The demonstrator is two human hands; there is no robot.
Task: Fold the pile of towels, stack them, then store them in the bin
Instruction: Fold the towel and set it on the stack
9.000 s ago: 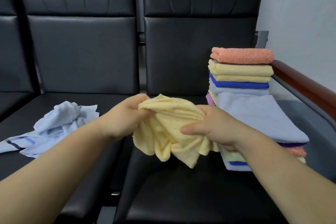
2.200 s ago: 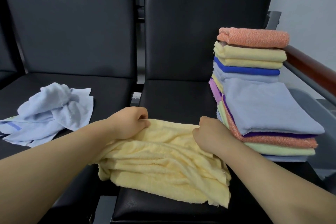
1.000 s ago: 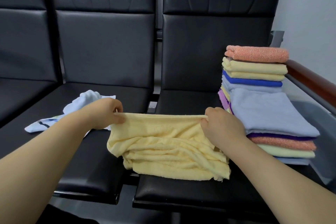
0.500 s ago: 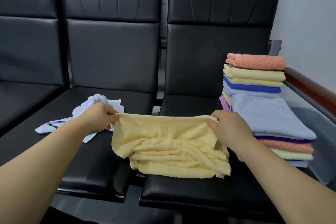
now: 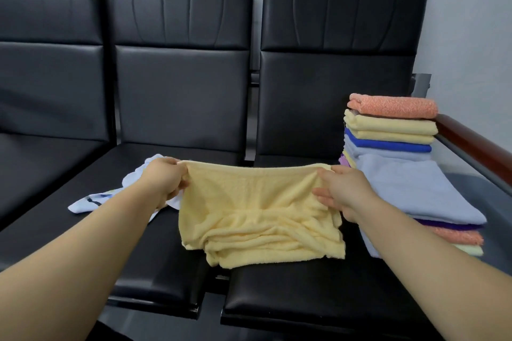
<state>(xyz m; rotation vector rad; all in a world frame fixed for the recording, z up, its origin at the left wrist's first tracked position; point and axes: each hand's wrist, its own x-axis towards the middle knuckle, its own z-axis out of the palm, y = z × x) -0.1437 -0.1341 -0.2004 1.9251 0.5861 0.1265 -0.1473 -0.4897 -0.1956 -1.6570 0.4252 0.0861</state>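
Change: you lifted the top edge of the yellow towel (image 5: pixel 257 210) taut | Fingers: left hand (image 5: pixel 163 180) and right hand (image 5: pixel 343 188) each pinch a corner | Place: lower part bunched on seat (image 5: pixel 291 285), beside stack (image 5: pixel 393 130) | Fold not begun

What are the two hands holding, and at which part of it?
Both hold the pale yellow terry towel by its top edge: the left hand pinches the left corner, the right hand the right corner.

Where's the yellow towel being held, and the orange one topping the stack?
held yellow towel (image 5: pixel 257 202): head view, middle of the cloth.
top orange towel (image 5: pixel 393 106): head view, its front fold.
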